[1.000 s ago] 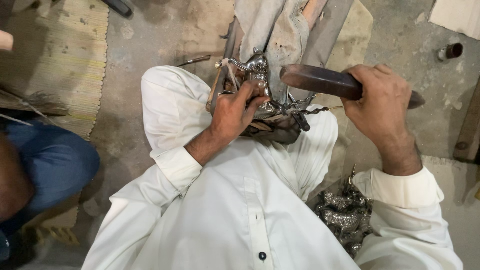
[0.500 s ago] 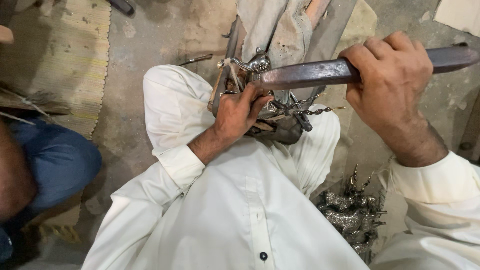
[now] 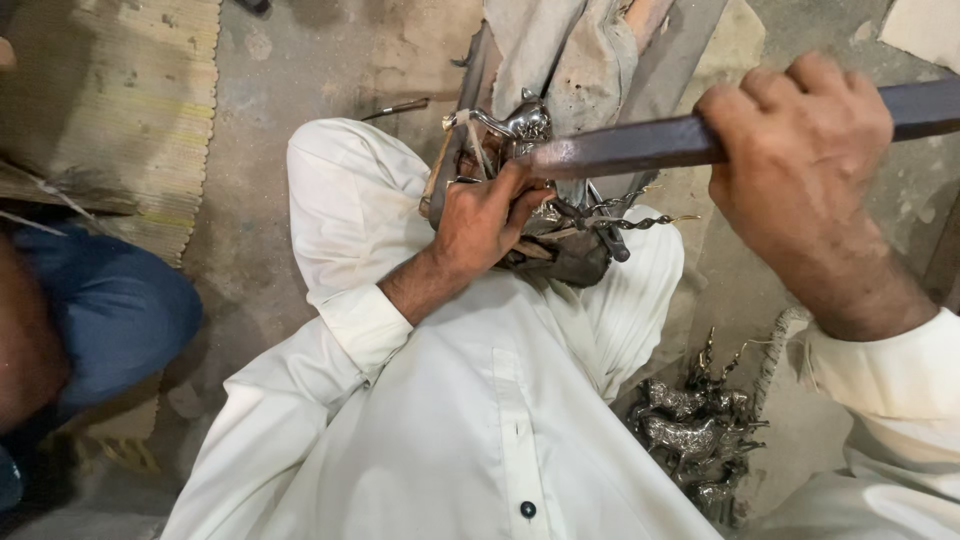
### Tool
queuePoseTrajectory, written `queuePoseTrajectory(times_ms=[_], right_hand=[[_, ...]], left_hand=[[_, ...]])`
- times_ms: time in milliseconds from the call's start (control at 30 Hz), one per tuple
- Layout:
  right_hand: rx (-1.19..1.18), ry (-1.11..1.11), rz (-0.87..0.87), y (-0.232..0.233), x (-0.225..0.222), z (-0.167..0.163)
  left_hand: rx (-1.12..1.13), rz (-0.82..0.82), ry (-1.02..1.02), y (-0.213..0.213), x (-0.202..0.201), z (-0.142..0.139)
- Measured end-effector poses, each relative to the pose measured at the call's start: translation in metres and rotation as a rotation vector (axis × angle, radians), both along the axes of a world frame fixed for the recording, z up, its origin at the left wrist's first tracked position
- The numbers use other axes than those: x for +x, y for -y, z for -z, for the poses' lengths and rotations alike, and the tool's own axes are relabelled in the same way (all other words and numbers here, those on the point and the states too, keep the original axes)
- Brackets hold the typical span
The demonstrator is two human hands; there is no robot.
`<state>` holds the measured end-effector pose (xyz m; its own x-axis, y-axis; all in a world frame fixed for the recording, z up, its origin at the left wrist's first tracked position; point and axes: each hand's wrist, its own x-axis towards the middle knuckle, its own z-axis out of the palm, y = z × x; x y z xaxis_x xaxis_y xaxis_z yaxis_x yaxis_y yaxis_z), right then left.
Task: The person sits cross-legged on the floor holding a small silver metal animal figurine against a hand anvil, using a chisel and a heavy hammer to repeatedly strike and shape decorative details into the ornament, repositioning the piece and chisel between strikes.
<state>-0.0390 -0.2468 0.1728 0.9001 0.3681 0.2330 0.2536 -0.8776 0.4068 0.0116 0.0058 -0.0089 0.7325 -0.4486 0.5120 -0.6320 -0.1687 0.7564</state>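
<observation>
The right hand is clenched in a full fist around the dark metal bar, fingers wrapped over the top and thumb side toward the body. The bar is long and flat, and it runs from the upper right edge of the view down and leftward; its worn, lighter tip ends against the shiny metal figurine. The wrist comes out of a cream sleeve cuff at the lower right.

The left hand is closed too, gripping the figurine and the tangle of twisted wire beneath it, with the thumb pressed up just under the bar's tip. How much of the figurine lies inside the palm cannot be told, since the fingers cover it. The figurine sits over the person's lap, between the raised knees, braced against a grey upright support wrapped in cloth that leans away toward the top of the view.

The person sits on the concrete floor in white clothing, with a dark button low on the shirt front. Beside the right thigh, on the floor, lies a heap of small silvery animal figures. On the left lies a woven straw mat, and another person's blue-clad leg shows at the left edge, well apart from the work.
</observation>
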Motion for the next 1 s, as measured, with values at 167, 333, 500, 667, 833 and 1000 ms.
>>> queuePoseTrajectory(times_ms=[167,333,500,667,833,1000], right_hand=[[0.131,-0.046,0.040,0.001,-0.004,0.001],[0.209,-0.049,0.029,0.004,-0.006,0.002],[0.057,0.022,0.025,0.005,-0.009,0.000],[-0.044,0.049,0.027,0.004,-0.017,0.002],[-0.026,0.011,0.071,0.011,-0.021,0.006],[0.118,-0.064,0.103,0.019,-0.023,0.012]], left_hand=[[0.052,-0.003,-0.033,0.001,-0.001,0.000],[0.002,0.010,-0.013,0.001,-0.001,-0.002],[0.003,0.008,-0.009,0.001,0.000,-0.003],[0.011,-0.012,-0.043,0.002,-0.001,0.000],[-0.207,0.019,-0.125,-0.004,-0.003,-0.002],[-0.044,0.134,-0.091,-0.006,0.000,-0.004]])
